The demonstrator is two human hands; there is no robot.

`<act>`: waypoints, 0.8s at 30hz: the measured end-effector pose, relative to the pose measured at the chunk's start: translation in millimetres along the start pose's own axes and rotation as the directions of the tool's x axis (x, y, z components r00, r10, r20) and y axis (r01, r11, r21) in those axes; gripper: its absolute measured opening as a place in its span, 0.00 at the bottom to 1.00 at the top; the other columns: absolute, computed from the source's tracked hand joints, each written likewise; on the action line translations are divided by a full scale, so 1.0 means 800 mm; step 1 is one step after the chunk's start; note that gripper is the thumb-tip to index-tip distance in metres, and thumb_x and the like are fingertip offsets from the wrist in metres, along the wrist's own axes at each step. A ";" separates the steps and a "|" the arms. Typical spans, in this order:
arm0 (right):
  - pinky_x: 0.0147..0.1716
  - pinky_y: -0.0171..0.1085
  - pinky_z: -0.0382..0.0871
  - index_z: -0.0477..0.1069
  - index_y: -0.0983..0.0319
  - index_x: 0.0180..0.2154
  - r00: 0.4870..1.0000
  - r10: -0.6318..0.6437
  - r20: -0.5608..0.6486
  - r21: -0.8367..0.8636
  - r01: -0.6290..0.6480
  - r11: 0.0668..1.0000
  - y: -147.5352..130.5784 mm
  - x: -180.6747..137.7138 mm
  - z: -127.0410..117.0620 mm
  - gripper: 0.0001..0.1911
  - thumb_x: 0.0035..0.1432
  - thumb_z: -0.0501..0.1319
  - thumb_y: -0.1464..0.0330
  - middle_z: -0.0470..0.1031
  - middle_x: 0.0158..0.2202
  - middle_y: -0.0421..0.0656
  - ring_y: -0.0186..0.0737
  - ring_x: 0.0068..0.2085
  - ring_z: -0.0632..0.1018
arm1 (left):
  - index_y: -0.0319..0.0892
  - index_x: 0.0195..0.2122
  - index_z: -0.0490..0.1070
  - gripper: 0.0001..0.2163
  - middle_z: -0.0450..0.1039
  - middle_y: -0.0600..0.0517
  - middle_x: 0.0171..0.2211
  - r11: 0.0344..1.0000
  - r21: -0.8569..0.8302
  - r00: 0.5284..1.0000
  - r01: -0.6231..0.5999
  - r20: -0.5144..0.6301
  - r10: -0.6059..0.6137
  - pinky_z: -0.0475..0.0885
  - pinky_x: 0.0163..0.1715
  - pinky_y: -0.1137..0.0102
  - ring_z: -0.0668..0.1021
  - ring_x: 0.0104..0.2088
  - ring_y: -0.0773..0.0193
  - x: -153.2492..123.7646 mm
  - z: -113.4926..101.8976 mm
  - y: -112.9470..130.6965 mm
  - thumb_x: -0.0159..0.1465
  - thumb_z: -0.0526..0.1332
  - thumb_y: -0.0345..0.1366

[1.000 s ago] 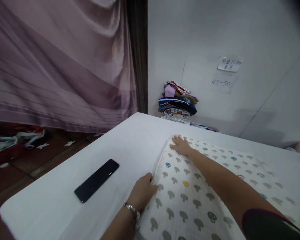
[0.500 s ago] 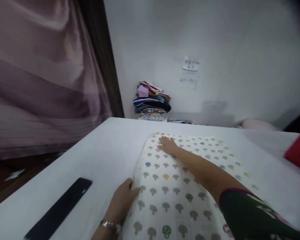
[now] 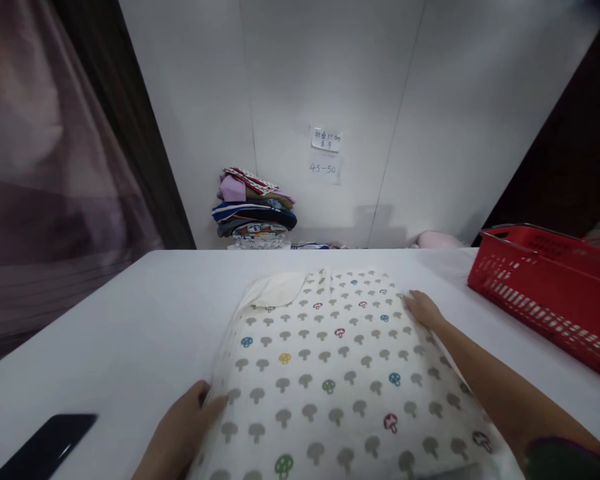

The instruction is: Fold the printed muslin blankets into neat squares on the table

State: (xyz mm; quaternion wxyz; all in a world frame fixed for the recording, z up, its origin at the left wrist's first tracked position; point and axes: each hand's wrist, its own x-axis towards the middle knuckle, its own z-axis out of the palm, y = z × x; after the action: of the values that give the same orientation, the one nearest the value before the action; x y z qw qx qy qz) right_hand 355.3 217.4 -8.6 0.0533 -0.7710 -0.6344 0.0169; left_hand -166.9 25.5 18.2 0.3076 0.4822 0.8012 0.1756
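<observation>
A folded white cloth with a mushroom print [image 3: 330,373] lies on the white table [image 3: 145,320] in front of me. My left hand [image 3: 190,423] rests at its near left edge, thumb on the cloth and fingers curled under the edge. My right hand [image 3: 423,308] lies flat on the far right part of the cloth, fingers stretched out. A plain white corner of the cloth [image 3: 275,290] is turned up at the far left.
A red plastic basket [image 3: 550,287] stands on the table at the right. A black phone [image 3: 45,447] lies at the near left edge. A stack of folded clothes [image 3: 253,210] sits by the white wall, under a paper note [image 3: 325,140]. A mauve curtain [image 3: 30,167] hangs at left.
My view has swung to the right, bringing the red basket in. My right hand has slid across the cloth from its far left corner to its far right side. My left hand stays at the near left edge.
</observation>
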 end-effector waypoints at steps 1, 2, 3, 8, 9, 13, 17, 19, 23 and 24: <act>0.55 0.46 0.54 0.60 0.67 0.56 1.000 0.001 -0.011 0.004 -0.001 1.000 0.008 -0.008 0.000 0.27 0.61 0.43 0.61 0.58 0.59 0.52 0.48 0.59 0.58 | 0.42 0.33 0.64 0.15 0.73 0.47 0.32 1.000 -0.003 1.000 0.000 -0.001 0.000 0.65 0.33 0.64 0.74 0.35 0.51 -0.002 -0.001 0.002 0.51 0.55 0.48; 0.56 0.44 0.53 0.61 0.67 0.55 1.000 -0.014 -0.027 0.011 0.015 1.000 0.011 -0.014 -0.001 0.26 0.61 0.43 0.61 0.60 0.58 0.51 0.48 0.59 0.59 | 0.42 0.33 0.64 0.14 0.73 0.48 0.32 1.000 -0.001 1.000 -0.007 0.002 0.007 0.64 0.33 0.64 0.74 0.34 0.52 -0.005 -0.001 0.004 0.52 0.54 0.48; 0.56 0.44 0.53 0.63 0.66 0.54 0.997 -0.055 -0.045 0.027 0.057 0.998 0.008 -0.020 -0.001 0.25 0.60 0.44 0.62 0.61 0.57 0.50 0.47 0.59 0.59 | 0.42 0.32 0.63 0.14 0.72 0.48 0.31 1.000 0.008 1.000 -0.016 0.005 0.016 0.64 0.33 0.64 0.74 0.34 0.53 -0.008 -0.001 0.006 0.53 0.54 0.47; 0.53 0.40 0.58 0.72 0.62 0.45 0.943 -0.330 -0.037 0.399 0.317 0.861 -0.074 -0.033 -0.006 0.19 0.55 0.50 0.65 0.70 0.50 0.46 0.45 0.52 0.68 | 0.42 0.26 0.61 0.11 0.69 0.52 0.25 0.996 0.074 0.998 -0.058 -0.025 0.060 0.61 0.28 0.68 0.72 0.29 0.58 -0.013 0.002 0.006 0.54 0.52 0.46; 0.50 0.40 0.62 0.71 0.63 0.46 0.949 -0.315 0.005 0.505 0.269 0.820 -0.099 -0.033 -0.007 0.20 0.54 0.51 0.65 0.71 0.48 0.47 0.45 0.49 0.71 | 0.42 0.26 0.61 0.12 0.68 0.52 0.24 0.996 0.073 0.997 -0.059 -0.037 0.062 0.60 0.28 0.68 0.71 0.29 0.58 -0.012 0.003 0.005 0.53 0.53 0.46; 0.37 0.39 0.69 0.66 0.64 0.52 0.947 -0.292 0.136 0.691 0.120 0.713 -0.207 -0.021 -0.007 0.23 0.54 0.52 0.66 0.73 0.44 0.48 0.43 0.37 0.76 | 0.42 0.26 0.60 0.12 0.67 0.53 0.23 0.997 0.062 0.997 -0.046 -0.056 0.049 0.59 0.26 0.69 0.70 0.28 0.60 -0.011 0.005 0.002 0.53 0.54 0.46; 0.33 0.37 0.71 0.71 0.62 0.43 0.894 -0.389 0.222 0.757 0.094 0.647 -0.309 -0.015 0.001 0.16 0.51 0.58 0.67 0.76 0.34 0.45 0.40 0.31 0.77 | 0.42 0.26 0.60 0.09 0.68 0.53 0.24 0.998 0.047 0.998 -0.038 -0.049 0.040 0.58 0.26 0.70 0.70 0.28 0.61 -0.013 0.005 0.001 0.53 0.53 0.42; 0.26 0.38 0.72 0.69 0.65 0.43 0.853 -0.417 0.314 0.778 0.021 0.628 -0.351 -0.017 0.008 0.18 0.49 0.61 0.67 0.76 0.27 0.46 0.41 0.25 0.76 | 0.42 0.27 0.60 0.07 0.68 0.53 0.25 0.999 0.028 0.998 -0.031 -0.050 0.032 0.58 0.26 0.70 0.71 0.28 0.62 -0.012 0.006 -0.001 0.53 0.54 0.40; 0.23 0.40 0.73 0.54 0.69 0.55 0.809 -0.434 0.397 0.832 -0.119 0.541 -0.409 -0.016 0.014 0.29 0.54 0.59 0.65 0.76 0.30 0.51 0.43 0.26 0.78 | 0.43 0.25 0.57 0.06 0.68 0.54 0.25 1.000 0.020 0.998 -0.020 -0.061 0.021 0.57 0.26 0.71 0.70 0.28 0.63 -0.010 0.009 -0.006 0.53 0.54 0.37; 0.25 0.40 0.74 0.50 0.68 0.57 0.806 -0.448 0.386 0.854 -0.129 0.503 -0.420 -0.014 0.013 0.31 0.55 0.58 0.66 0.76 0.34 0.52 0.43 0.30 0.78 | 0.43 0.25 0.56 0.06 0.67 0.54 0.25 1.000 0.018 0.998 -0.019 -0.064 0.020 0.56 0.26 0.71 0.69 0.28 0.63 -0.010 0.009 -0.007 0.53 0.54 0.37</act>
State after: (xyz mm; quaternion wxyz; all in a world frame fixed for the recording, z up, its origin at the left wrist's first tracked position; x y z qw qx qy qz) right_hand 23.7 271.1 15.4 0.2344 -0.5352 -0.6000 0.5465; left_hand -163.0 15.7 12.0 0.2760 0.4869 0.8073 0.1871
